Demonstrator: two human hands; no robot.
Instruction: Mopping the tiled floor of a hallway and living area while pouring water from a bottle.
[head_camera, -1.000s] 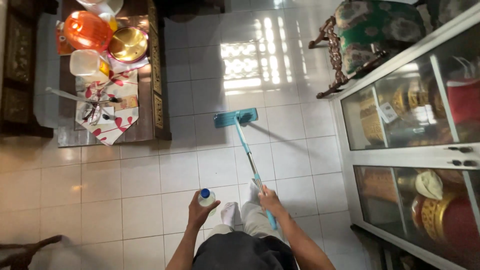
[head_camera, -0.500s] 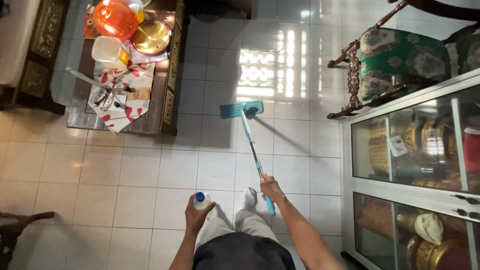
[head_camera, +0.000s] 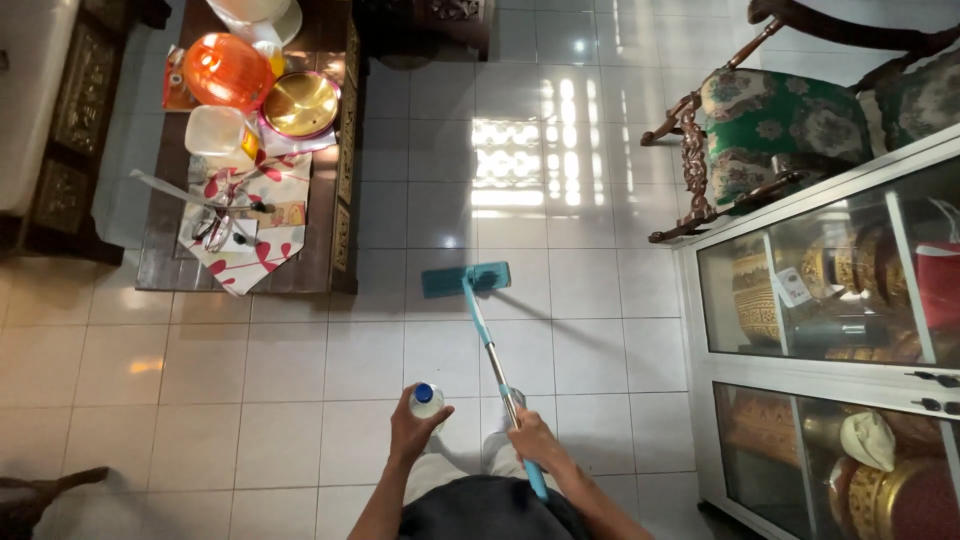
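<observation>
Both hands grip: right hand (head_camera: 530, 440) the mop (head_camera: 466, 279), pulled nearer; left hand (head_camera: 412, 435) a bottle (head_camera: 427, 400) of pale liquid.

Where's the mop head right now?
In the head view, the mop head lies flat on the white tiles, centre frame, just right of the low table, ahead of the right hand.

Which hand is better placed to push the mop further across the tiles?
Right. The right hand already grips the mop handle, with the mop head flat on the floor ahead. The left hand is occupied holding a blue-capped bottle.
</observation>
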